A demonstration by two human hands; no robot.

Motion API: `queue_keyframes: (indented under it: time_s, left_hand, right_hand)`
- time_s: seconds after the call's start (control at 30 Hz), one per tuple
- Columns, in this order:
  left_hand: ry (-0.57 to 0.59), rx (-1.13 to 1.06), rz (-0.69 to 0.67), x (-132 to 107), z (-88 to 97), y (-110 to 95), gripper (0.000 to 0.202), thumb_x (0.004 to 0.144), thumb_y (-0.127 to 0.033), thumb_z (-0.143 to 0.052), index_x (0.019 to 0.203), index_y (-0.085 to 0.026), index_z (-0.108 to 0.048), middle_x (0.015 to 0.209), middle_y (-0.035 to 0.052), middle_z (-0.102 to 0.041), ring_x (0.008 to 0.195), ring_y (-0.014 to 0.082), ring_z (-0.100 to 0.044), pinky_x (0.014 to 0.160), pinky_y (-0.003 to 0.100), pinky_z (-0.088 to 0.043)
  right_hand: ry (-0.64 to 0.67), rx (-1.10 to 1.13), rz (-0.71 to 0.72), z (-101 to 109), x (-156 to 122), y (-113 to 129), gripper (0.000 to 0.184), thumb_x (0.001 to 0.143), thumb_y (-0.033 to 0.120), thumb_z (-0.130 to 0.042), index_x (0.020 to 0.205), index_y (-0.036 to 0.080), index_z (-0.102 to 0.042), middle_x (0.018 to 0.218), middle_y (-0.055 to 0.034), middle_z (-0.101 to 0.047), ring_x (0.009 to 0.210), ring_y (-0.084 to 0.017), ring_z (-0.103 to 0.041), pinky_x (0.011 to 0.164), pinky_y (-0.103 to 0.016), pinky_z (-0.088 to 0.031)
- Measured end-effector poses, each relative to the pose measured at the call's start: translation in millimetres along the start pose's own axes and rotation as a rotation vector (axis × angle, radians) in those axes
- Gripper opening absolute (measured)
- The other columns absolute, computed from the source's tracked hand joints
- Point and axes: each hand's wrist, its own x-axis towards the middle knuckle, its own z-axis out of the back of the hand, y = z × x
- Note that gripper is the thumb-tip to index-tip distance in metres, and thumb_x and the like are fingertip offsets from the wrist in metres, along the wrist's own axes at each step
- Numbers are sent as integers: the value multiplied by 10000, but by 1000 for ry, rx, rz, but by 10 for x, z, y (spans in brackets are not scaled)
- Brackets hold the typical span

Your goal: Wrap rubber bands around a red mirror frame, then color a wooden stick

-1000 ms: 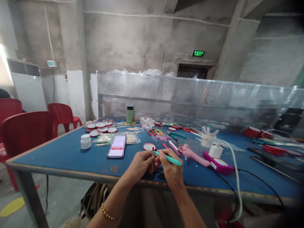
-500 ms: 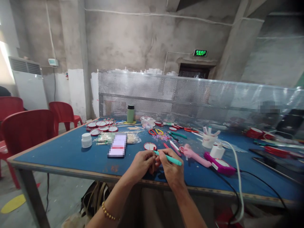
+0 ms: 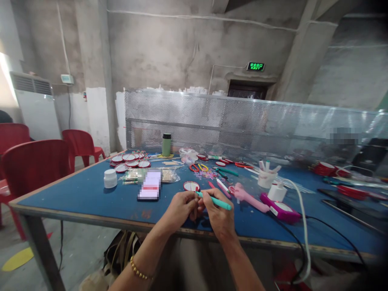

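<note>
In my right hand (image 3: 218, 210) is a turquoise marker pen (image 3: 217, 201), gripped like a pencil with its tip pointing left toward my other hand. My left hand (image 3: 183, 205) is closed, its fingertips pinched around something small that the fingers hide. Both hands meet over the table's front edge. Just beyond them lies a round red-rimmed white disc (image 3: 190, 186). A pink and white pen (image 3: 223, 188) rests to the right of that disc, close to a pink tool (image 3: 248, 198) with a cable.
A phone (image 3: 149, 185) stands left of my hands, before bagged wooden sticks (image 3: 171, 175). Further left is a white jar (image 3: 110, 178). Stacked discs (image 3: 130, 158), a green bottle (image 3: 166, 144), pliers (image 3: 228, 171), a cup of markers (image 3: 266, 178) and a purple box (image 3: 281, 210) occupy the blue table (image 3: 79, 198).
My hands and the marker stay almost in the same place. The marker's rear end has dipped slightly to the left.
</note>
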Motion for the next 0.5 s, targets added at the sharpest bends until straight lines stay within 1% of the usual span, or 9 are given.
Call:
queue_keyframes:
  time_s: [0.33,0.5]
  left_hand:
    - [8,-12,0,5,0,0,295,876,-355,-522,652,-164,-528,534,-15,-538,456,105,-514,466,200,-388]
    - [14,1,-6,17,6,24,301,882,-369,-519,660,-165,-534,536,-13,-550,453,104,-516,469,198,-388]
  right_hand:
    - [10,-7,3,1,-16,3,249,853,397,-630,729,181,-639,617,-17,-700,451,-144,-640,430,-219,-531]
    - [-8,-19,5,7,-17,17,246,852,393,-627,733,178,-642,606,-15,-695,452,-141,-635,432,-214,-526]
